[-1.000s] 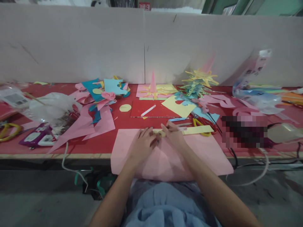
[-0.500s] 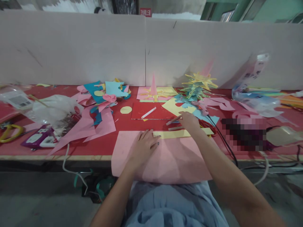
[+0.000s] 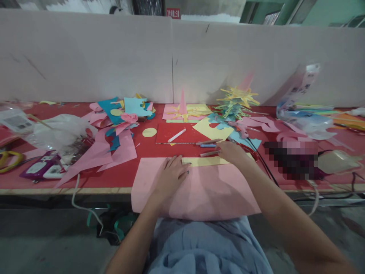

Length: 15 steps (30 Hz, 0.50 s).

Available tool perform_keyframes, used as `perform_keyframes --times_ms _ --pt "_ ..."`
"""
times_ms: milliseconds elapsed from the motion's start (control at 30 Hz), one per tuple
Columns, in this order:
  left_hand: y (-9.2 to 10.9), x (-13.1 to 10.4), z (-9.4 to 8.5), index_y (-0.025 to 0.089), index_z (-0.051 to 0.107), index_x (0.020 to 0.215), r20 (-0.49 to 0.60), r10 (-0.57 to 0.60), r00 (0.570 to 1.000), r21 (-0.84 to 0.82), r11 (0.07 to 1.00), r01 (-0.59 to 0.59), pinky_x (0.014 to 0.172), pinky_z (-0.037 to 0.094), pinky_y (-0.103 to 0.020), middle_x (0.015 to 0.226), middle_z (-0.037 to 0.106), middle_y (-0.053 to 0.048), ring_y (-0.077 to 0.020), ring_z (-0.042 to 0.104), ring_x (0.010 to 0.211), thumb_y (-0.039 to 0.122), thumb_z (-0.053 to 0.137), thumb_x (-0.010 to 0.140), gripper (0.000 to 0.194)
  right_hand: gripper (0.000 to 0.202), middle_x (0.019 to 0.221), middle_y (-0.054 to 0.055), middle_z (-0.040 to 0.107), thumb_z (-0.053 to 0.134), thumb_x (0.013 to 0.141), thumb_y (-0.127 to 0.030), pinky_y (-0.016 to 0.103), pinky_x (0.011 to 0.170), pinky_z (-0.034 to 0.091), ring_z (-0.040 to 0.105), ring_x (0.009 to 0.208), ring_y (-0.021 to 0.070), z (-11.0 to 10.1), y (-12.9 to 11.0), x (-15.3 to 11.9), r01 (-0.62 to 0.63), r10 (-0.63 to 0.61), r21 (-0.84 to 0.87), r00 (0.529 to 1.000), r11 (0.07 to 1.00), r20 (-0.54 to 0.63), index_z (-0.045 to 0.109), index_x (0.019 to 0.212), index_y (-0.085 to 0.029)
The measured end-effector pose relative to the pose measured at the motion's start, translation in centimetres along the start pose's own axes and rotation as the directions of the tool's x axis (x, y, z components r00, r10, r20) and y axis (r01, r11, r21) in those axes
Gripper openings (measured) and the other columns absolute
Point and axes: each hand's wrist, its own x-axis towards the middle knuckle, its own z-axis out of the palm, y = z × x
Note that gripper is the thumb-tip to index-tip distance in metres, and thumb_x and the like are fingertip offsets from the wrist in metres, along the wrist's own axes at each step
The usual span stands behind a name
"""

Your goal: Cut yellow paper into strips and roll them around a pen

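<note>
A large pink sheet (image 3: 211, 194) lies at the table's front edge and hangs over it, with a narrow yellow strip (image 3: 205, 161) along its far edge. My left hand (image 3: 173, 175) rests flat on the pink sheet, fingers spread, fingertips by the strip's left end. Beyond the strip, my right hand (image 3: 229, 151) has its fingers closed at the right ends of some thin sticks or pens. Among these is a blue pen (image 3: 208, 145), between a brownish stick (image 3: 203, 143) and another stick (image 3: 209, 153). Exactly which one the fingers grip is hard to make out.
A white stick (image 3: 176, 135) lies on a red board (image 3: 164, 133). Pink and blue paper scraps (image 3: 122, 146), a plastic bag (image 3: 57, 131) and yellow-handled scissors (image 3: 11, 160) are at the left. A layered paper tree (image 3: 236, 102) stands at the back right; a black cord (image 3: 264, 163) runs nearby.
The blue pen now shows between the two sticks, beside my right hand, which has lowered slightly. My left hand stays on the pink sheet. The whole view has shifted a little.
</note>
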Motion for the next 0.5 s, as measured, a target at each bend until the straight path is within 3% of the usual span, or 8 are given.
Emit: perform_keyframes --times_ms 200,333,433,500 --pt "0.0 0.0 0.0 0.032 0.056 0.128 0.007 -0.001 1.000 0.001 1.000 0.001 0.114 0.025 -0.044 0.148 0.041 -0.004 -0.0211 0.035 0.137 0.037 0.040 0.096 0.036 0.022 0.097 0.007 0.070 0.058 0.070 -0.008 0.027 0.067 0.041 0.065 0.087 0.0220 -0.5 -0.5 0.0 0.043 -0.044 -0.017 0.998 0.999 -0.049 0.067 0.086 -0.020" --pt "0.1 0.1 -0.1 0.032 0.057 0.127 0.012 -0.006 1.000 -0.011 1.000 0.006 0.113 0.025 -0.045 0.147 0.042 -0.004 -0.0211 0.035 0.137 0.034 0.042 0.096 0.034 0.012 0.080 0.003 0.068 0.058 0.075 -0.018 0.025 0.060 0.036 0.062 0.074 0.0184 -1.5 -2.0 -0.8 0.007 0.029 0.181 0.981 0.983 -0.193 0.063 0.085 -0.022" --pt "0.2 0.2 -0.3 0.032 0.059 0.124 0.013 -0.004 1.000 -0.005 1.000 0.004 0.113 0.025 -0.045 0.146 0.043 -0.005 -0.0214 0.036 0.136 0.030 0.045 0.094 0.033 0.007 0.064 -0.001 0.061 0.056 0.078 -0.026 0.024 0.054 0.033 0.056 0.060 0.0153 -1.4 -4.3 -1.5 0.029 0.173 0.487 0.915 0.873 -0.365 0.055 0.083 -0.022" --pt "0.2 0.2 -0.3 0.031 0.059 0.124 0.019 0.002 1.000 -0.002 1.000 -0.002 0.113 0.025 -0.045 0.147 0.042 -0.006 -0.0221 0.035 0.136 0.028 0.046 0.094 0.033 0.012 0.057 -0.004 0.054 0.057 0.078 -0.031 0.023 0.052 0.034 0.051 0.052 0.0130 -0.6 -6.0 -1.7 0.151 0.210 0.696 0.890 0.702 -0.405 0.048 0.078 -0.023"
